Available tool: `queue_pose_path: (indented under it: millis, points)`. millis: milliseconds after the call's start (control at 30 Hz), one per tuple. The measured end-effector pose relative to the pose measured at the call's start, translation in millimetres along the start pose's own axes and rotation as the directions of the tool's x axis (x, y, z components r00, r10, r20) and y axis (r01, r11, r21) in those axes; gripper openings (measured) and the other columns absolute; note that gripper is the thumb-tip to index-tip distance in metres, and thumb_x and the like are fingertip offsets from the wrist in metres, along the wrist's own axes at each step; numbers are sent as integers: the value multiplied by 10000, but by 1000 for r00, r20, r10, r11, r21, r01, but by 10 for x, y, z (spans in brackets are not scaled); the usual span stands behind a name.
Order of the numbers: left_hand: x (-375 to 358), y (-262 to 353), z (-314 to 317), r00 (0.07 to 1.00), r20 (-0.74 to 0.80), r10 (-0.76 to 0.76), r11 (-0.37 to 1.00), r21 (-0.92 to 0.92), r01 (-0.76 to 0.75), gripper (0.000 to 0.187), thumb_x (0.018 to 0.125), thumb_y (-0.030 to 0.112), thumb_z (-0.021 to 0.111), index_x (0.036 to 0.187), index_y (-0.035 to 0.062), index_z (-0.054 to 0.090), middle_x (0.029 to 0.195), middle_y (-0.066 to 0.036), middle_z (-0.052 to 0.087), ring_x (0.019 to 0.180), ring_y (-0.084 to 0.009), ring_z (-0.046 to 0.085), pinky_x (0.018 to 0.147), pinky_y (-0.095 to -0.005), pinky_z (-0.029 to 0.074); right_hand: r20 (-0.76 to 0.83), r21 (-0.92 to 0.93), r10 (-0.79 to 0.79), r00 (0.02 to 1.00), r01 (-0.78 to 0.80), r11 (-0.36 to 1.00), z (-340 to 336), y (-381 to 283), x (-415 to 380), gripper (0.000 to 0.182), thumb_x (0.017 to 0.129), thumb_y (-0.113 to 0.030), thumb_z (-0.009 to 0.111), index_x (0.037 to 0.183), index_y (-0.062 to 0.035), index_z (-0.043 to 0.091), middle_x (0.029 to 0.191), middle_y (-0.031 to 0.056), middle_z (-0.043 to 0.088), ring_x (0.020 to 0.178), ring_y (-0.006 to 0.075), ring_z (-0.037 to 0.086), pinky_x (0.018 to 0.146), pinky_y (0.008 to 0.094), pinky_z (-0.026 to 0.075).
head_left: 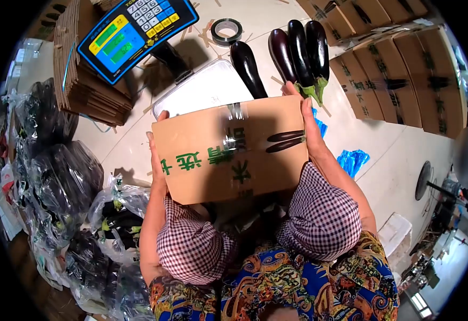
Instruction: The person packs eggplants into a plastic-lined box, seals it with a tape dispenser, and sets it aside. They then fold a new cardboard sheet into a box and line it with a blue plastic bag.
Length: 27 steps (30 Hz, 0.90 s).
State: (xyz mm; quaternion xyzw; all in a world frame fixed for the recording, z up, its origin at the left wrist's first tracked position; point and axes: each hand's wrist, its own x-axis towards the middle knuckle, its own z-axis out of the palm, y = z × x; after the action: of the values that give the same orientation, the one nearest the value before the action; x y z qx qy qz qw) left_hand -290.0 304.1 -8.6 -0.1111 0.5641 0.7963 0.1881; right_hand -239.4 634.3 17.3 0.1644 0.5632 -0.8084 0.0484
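Between my two hands is a cardboard box [202,136] with green lettering, a printed eggplant picture and clear tape across it. My left hand [157,147] presses against its left side, fingers partly hidden behind the edge. On the opposite side my right hand [308,120] grips the box, its fingers reaching over the far corner. Just beyond the box lies the white plate of a scale [212,85], partly covered by it. A single eggplant [248,69] rests beside the plate, and three more eggplants [298,53] lie together to its right.
The scale's display [132,37] stands at upper left, near a stack of flattened cartons [89,69]. A tape roll [226,32] is on the floor. Packed boxes [389,80] line the right. Bagged eggplants [119,219] crowd the left. Blue plastic strapping [353,160] lies at right.
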Motion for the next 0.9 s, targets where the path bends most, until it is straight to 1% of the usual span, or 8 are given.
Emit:
queue_pose_path:
  millis: [167, 267, 300, 333, 400, 467, 700, 900]
  points:
    - [189, -136, -398, 986, -162, 42, 997, 78, -30, 712, 1022, 552, 311, 1475, 5, 355, 1489, -171, 410, 1347, -290, 426, 1124, -398, 336, -60, 112, 256, 965, -249, 962, -191, 262, 269, 747, 1023, -588, 239, 1528, -38, 263, 1576, 163, 268, 1432, 269, 294, 1172, 369, 244]
    - [169, -27, -485, 946, -318, 64, 971, 239, 15, 693, 1023, 527, 337, 1451, -16, 392, 1451, -185, 460, 1336, -295, 440, 1126, -394, 329, -115, -248, -5, 993, -24, 968, -279, -47, 157, 714, 1018, -571, 328, 1505, -50, 322, 1547, 146, 333, 1412, 232, 334, 1162, 352, 266]
    - [29, 419, -205, 906, -282, 316, 794, 601, -90, 687, 1024, 507, 332, 1405, -54, 438, 1413, -211, 497, 1318, -307, 459, 1129, -401, 317, 73, -698, -299, 952, 263, 666, -25, -268, 47, 676, 961, -434, 465, 1483, -23, 339, 1522, 201, 343, 1399, 305, 337, 1156, 388, 266]
    - [-22, 604, 15, 894, -41, 446, 570, 783, -248, 613, 997, 425, 406, 1403, -32, 446, 1403, -220, 501, 1310, -333, 466, 1114, -425, 335, 253, -924, -556, 792, 369, 105, 228, -490, -60, 678, 905, -297, 602, 1460, 4, 356, 1498, 257, 353, 1386, 379, 340, 1150, 425, 265]
    - [-48, 781, 438, 729, 483, 484, -17, 839, -545, 527, 944, 262, 554, 1399, 12, 463, 1383, -237, 509, 1293, -386, 478, 1082, -474, 369, 515, -793, -412, 752, 600, 102, 551, -364, -19, 667, 841, -256, 682, 1401, 5, 430, 1472, 246, 391, 1357, 371, 386, 1100, 495, 312]
    - [-75, 430, 796, 692, 587, 420, 59, 743, -667, 645, 851, 252, 689, 1416, 57, 447, 1416, -206, 483, 1326, -395, 435, 1082, -487, 358, 564, -821, -316, 763, 560, -112, 818, -297, -69, 661, 831, -319, 697, 1362, 8, 478, 1446, 241, 428, 1339, 371, 413, 1086, 483, 331]
    - [-257, 619, 708, 782, 598, 175, -336, 783, -523, 796, 809, 418, 731, 1479, 151, 393, 1549, -112, 341, 1433, -347, 287, 1133, -482, 252, 542, -840, -285, 790, 507, -192, 688, -295, -100, 700, 853, -399, 682, 1452, -140, 431, 1505, 213, 365, 1381, 375, 355, 1093, 477, 300]
    - [-290, 616, 393, 845, 424, 327, -131, 905, -404, 680, 861, 236, 639, 1485, 128, 389, 1561, -135, 306, 1451, -363, 238, 1154, -482, 221, 358, -927, -388, 849, 273, -259, 371, -176, -124, 676, 856, -456, 669, 1445, -201, 458, 1529, 196, 336, 1391, 401, 325, 1102, 522, 299]
